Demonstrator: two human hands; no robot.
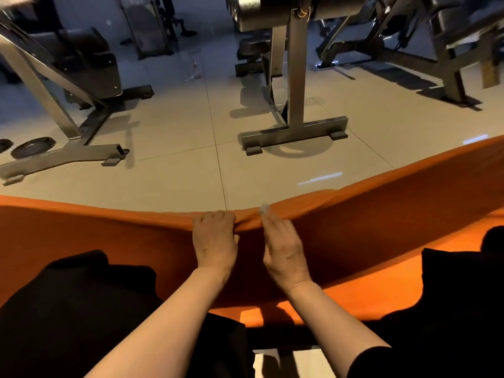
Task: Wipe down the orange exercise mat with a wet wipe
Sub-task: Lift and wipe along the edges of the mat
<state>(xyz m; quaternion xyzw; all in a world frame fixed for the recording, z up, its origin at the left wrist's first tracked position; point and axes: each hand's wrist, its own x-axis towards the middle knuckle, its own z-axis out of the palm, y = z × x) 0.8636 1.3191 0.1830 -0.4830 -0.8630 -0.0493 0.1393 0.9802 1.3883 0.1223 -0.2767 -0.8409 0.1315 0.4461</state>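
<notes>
The orange exercise mat point(381, 214) stretches across the floor from left to right, and my knees in black rest on it. My left hand point(215, 238) grips the mat's far edge near the middle, fingers curled over it where the material bunches up. Just to its right lies my right hand point(283, 249), blurred, with its fingers stretched forward to the same edge. A small whitish wet wipe point(264, 208) shows at those fingertips, against the mat's rim. Whether the fingers pinch it or only press it, I cannot tell.
Beyond the mat is pale tiled floor point(177, 173). A metal bench stand point(294, 132) with a T-shaped foot stands straight ahead, close to the mat's edge. Another machine frame point(68, 148) and weight plates point(32, 145) are at the left, with more equipment at the back right.
</notes>
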